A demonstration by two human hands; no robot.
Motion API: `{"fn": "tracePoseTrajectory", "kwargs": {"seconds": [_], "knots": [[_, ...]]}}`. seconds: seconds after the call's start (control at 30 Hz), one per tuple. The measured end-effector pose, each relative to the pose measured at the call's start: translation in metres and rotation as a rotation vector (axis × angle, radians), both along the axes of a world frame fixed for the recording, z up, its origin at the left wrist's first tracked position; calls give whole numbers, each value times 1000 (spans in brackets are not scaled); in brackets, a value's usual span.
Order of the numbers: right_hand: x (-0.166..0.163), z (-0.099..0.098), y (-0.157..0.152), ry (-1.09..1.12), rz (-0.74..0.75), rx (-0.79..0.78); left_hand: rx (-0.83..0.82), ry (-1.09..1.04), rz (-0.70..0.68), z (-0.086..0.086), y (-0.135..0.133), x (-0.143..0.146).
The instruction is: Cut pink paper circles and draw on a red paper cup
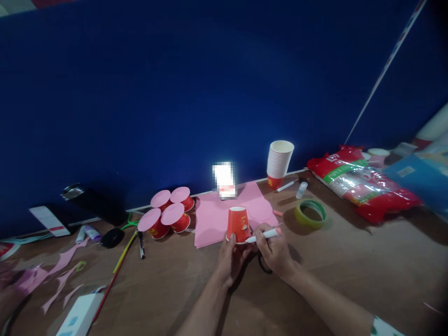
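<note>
My left hand point(231, 263) is closed around the wider end of a red paper cup point(238, 224), which has a small printed figure on its side. Between the fingers of my right hand point(275, 252) is a white marker point(264, 234) with an orange end. Its other end points at the cup's lower edge; I cannot tell whether it touches. Behind the cup lie pink paper sheets point(213, 219), with a round outline on the right part. A dark looped object point(264, 265), partly hidden, lies beneath my right hand.
Several red cups topped with pink discs point(174, 213) stand left of the paper. A stack of cups point(280, 161), green tape point(311, 213), a glue stick point(301, 190) and a red package point(364, 182) sit to the right. Pink scraps point(63, 259) and another person's hand point(9, 289) are at far left.
</note>
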State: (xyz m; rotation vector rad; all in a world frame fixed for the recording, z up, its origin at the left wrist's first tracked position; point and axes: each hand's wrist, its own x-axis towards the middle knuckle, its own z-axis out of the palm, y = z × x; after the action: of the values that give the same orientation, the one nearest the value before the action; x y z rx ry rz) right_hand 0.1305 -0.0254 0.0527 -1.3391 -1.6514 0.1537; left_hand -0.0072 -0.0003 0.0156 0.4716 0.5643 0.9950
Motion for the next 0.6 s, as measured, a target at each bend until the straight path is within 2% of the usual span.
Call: {"fn": "tracePoseTrajectory", "kwargs": {"seconds": [0.17,0.6], "knots": [[0,0,0,-2,7,7,4,-6,-3,2,0,0],[0,0,0,-7,-39,45,12,6,-14,-6,0,-1]]}}
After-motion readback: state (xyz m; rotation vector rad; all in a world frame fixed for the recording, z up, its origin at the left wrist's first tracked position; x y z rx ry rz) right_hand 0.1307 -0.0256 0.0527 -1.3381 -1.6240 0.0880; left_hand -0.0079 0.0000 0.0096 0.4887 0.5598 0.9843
